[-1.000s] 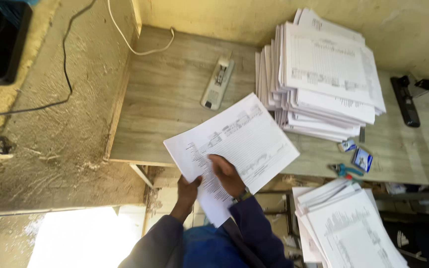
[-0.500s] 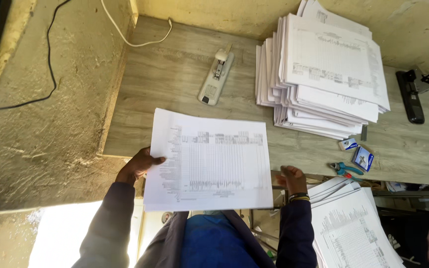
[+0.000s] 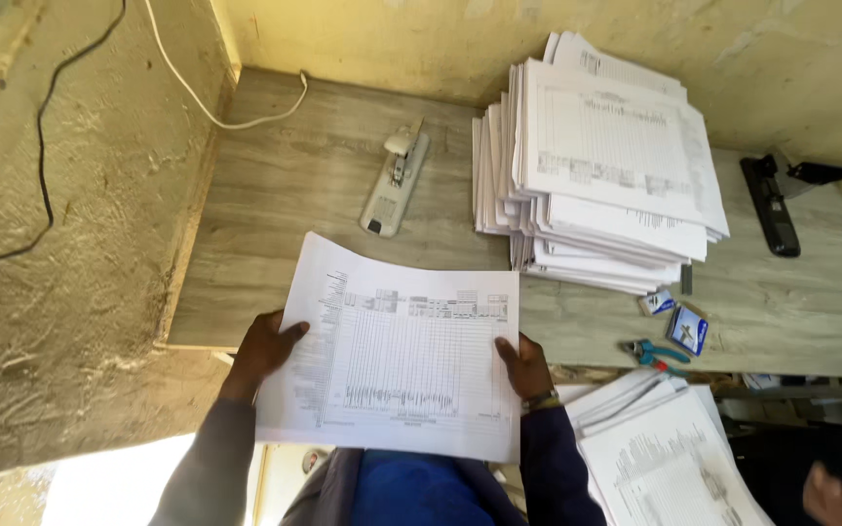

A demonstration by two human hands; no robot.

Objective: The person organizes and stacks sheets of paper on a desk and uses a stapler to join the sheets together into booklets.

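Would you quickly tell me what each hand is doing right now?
Left hand: closed on the printed sheets' left edge.
Right hand: closed on their right edge.

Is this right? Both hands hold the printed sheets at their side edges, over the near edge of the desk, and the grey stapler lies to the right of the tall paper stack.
Not quite. The head view shows the grey stapler left of the tall paper stack, not right. The rest holds: left hand and right hand grip the printed sheets at the side edges, over the desk near edge.
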